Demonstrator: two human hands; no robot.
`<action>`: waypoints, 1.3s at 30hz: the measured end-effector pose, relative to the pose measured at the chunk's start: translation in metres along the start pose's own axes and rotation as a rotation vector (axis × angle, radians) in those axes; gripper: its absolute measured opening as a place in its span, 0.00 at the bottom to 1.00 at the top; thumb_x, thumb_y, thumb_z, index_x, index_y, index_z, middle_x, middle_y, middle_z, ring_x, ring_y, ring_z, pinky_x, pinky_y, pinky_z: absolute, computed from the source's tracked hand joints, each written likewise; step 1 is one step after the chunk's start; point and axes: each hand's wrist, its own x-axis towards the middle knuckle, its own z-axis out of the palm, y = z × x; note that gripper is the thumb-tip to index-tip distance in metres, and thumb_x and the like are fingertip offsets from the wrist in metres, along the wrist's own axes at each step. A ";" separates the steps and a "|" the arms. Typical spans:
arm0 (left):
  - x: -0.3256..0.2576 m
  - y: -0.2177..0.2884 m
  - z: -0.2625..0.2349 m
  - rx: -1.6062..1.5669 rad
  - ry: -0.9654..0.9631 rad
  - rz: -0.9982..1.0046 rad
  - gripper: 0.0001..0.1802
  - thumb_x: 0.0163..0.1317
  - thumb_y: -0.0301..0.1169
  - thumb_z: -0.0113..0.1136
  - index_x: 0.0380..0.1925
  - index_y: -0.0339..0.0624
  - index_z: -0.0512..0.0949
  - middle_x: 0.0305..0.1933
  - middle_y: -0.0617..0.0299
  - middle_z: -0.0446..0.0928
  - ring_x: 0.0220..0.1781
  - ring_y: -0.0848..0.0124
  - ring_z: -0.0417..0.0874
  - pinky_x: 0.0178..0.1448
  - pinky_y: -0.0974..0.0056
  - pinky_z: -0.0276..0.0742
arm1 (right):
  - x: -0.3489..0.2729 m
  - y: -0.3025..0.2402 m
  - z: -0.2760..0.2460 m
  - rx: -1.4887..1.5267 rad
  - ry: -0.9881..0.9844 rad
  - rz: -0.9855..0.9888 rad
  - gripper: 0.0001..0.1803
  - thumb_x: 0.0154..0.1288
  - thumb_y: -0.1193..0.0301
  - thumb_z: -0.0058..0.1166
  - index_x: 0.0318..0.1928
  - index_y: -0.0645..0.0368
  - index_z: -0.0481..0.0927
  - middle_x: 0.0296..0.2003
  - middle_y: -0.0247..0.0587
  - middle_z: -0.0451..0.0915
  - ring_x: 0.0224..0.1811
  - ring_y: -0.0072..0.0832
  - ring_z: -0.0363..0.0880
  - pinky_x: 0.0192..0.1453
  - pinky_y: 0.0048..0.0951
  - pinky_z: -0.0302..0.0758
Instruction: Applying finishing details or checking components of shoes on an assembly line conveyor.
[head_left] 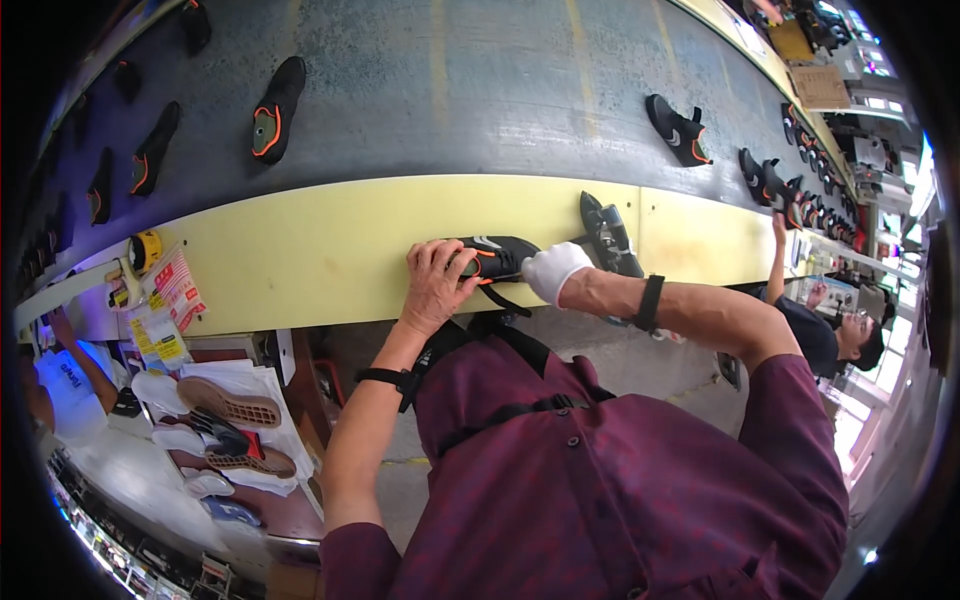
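Note:
A black shoe with orange trim and a grey side mark lies on the yellow ledge, its toe to the right. My bare left hand presses over its heel end, fingers curled across the opening. At the toe end is my right hand in a white glove, closed in a fist; whatever it may hold is hidden. A black strap hangs over the ledge's near edge below the shoe. Just beyond my right hand lies a black, pointed device with metal parts.
Past the yellow ledge runs a dark conveyor belt carrying several black shoes. A tape dispenser and a stand with shoe soles are at left. Co-workers are at the far left and right.

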 end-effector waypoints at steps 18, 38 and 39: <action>-0.001 0.015 -0.011 -0.014 -0.015 -0.034 0.33 0.54 0.38 0.80 0.61 0.54 0.78 0.64 0.61 0.76 0.67 0.54 0.74 0.74 0.44 0.66 | 0.023 -0.032 0.029 0.015 -0.122 0.067 0.12 0.71 0.68 0.61 0.47 0.54 0.94 0.44 0.45 0.94 0.48 0.44 0.95 0.50 0.45 0.90; 0.002 0.008 -0.003 0.027 -0.045 0.024 0.29 0.55 0.35 0.79 0.58 0.55 0.79 0.61 0.64 0.75 0.66 0.56 0.72 0.73 0.43 0.62 | 0.008 -0.041 -0.007 -0.043 -0.298 0.058 0.15 0.64 0.68 0.70 0.52 0.51 0.94 0.50 0.42 0.94 0.53 0.40 0.94 0.53 0.42 0.89; 0.002 0.010 -0.003 0.043 -0.047 0.038 0.29 0.56 0.36 0.78 0.58 0.55 0.79 0.60 0.64 0.75 0.66 0.56 0.72 0.73 0.43 0.62 | 0.014 -0.048 0.000 -0.014 -0.263 0.097 0.15 0.66 0.67 0.69 0.52 0.50 0.93 0.50 0.41 0.94 0.53 0.39 0.94 0.54 0.41 0.89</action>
